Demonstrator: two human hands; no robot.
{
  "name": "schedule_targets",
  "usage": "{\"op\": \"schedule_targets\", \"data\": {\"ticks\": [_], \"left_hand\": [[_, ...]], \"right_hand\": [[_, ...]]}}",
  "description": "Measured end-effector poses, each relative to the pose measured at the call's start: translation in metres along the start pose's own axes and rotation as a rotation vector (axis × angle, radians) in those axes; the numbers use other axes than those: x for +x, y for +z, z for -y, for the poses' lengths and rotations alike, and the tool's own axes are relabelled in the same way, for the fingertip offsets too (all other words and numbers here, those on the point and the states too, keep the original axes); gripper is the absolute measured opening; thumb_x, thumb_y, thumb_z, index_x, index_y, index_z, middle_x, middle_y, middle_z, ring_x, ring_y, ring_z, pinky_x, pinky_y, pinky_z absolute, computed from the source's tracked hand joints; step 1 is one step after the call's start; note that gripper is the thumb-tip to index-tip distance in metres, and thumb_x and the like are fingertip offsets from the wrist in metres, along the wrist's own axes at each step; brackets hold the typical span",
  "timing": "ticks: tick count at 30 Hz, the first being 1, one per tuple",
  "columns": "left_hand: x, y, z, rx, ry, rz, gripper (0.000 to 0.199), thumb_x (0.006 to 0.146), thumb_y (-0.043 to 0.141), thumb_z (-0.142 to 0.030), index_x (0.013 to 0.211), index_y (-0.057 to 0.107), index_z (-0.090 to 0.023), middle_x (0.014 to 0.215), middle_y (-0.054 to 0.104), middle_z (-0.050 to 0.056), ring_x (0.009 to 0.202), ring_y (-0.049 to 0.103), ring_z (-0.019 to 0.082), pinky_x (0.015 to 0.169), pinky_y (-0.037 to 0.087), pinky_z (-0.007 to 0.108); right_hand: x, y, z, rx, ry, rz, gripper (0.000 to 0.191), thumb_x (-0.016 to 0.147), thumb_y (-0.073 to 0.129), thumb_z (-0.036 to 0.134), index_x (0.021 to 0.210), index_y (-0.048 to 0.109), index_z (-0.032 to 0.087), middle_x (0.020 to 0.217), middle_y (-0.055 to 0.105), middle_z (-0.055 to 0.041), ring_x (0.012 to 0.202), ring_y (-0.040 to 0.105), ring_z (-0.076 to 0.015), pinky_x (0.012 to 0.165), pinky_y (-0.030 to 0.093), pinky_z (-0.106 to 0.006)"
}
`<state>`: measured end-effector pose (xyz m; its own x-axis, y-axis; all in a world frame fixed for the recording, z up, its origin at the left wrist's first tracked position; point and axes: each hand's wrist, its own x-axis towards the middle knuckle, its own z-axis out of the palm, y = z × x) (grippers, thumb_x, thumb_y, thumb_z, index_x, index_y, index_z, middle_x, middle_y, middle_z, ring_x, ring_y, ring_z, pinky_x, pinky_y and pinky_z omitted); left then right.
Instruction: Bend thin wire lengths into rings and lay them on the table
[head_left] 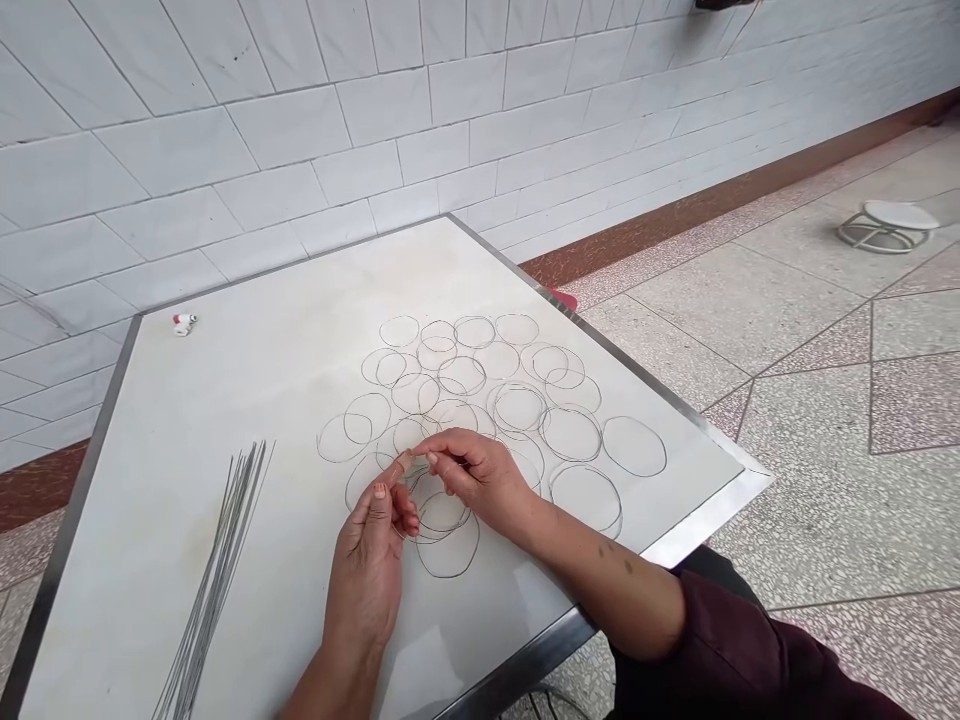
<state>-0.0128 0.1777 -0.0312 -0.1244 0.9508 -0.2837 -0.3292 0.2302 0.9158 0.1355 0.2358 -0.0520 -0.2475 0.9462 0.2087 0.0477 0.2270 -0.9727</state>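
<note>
Thin wire rings (602, 436) lie spread over the white tabletop, many overlapping. My left hand (379, 535) is above the near rings, its thumb and index finger pressed together and the other fingers curled. My right hand (472, 475) pinches right at the tip of the left index finger, so the two hands meet. The fine wire of a ring seems to run between their fingertips, though its ends are hidden by the fingers. What looks like a band of tape wraps the left index fingertip. Left of the hands lies a bundle of straight wires (217, 565).
The table (285, 345) has a metal edge and stands against a white tiled wall (285, 130). A small white and red object (184, 323) sits at its far left corner. A low round stool (892, 222) stands on the floor at right.
</note>
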Motion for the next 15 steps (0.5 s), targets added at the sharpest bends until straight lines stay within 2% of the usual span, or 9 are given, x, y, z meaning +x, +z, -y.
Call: {"op": "schedule_targets", "data": {"ticks": [5, 8, 11, 15], "left_hand": [[-0.0068, 0.0041, -0.0079, -0.021, -0.016, 0.033, 0.059, 0.09, 0.046, -0.062, 0.124, 0.068, -0.019, 0.097, 0.064, 0.009, 0.095, 0.055, 0.024, 0.085, 0.044, 0.036], [-0.0088, 0.0066, -0.0081, 0.014, 0.0, 0.066, 0.056, 0.087, 0.056, -0.06, 0.126, 0.067, -0.021, 0.104, 0.066, 0.011, 0.102, 0.056, 0.027, 0.087, 0.045, 0.038], [-0.0083, 0.0061, -0.0058, 0.104, 0.022, 0.035, 0.046, 0.085, 0.064, -0.051, 0.121, 0.069, -0.023, 0.096, 0.067, 0.008, 0.097, 0.058, 0.025, 0.089, 0.044, 0.037], [-0.0062, 0.0004, -0.0028, 0.153, 0.002, 0.015, 0.039, 0.087, 0.062, -0.049, 0.114, 0.072, -0.023, 0.079, 0.062, 0.003, 0.084, 0.056, 0.02, 0.093, 0.042, 0.037]], "right_hand": [[0.0016, -0.0025, 0.0014, 0.049, 0.087, -0.085, 0.019, 0.091, 0.054, 0.026, 0.101, 0.07, 0.026, 0.077, 0.06, 0.0007, 0.058, 0.053, -0.0098, 0.052, 0.048, -0.022], [0.0027, -0.0043, 0.002, 0.061, 0.121, -0.113, 0.019, 0.091, 0.053, 0.027, 0.101, 0.069, 0.026, 0.076, 0.059, 0.001, 0.057, 0.052, -0.0103, 0.052, 0.048, -0.023], [0.0025, -0.005, 0.0018, 0.049, 0.102, -0.113, 0.019, 0.091, 0.053, 0.026, 0.101, 0.069, 0.026, 0.076, 0.058, 0.0012, 0.057, 0.053, -0.0099, 0.054, 0.048, -0.023], [0.0009, -0.0048, 0.0011, 0.012, 0.003, -0.062, 0.02, 0.091, 0.053, 0.023, 0.102, 0.07, 0.027, 0.08, 0.061, 0.0007, 0.061, 0.054, -0.0101, 0.058, 0.048, -0.023]]}}
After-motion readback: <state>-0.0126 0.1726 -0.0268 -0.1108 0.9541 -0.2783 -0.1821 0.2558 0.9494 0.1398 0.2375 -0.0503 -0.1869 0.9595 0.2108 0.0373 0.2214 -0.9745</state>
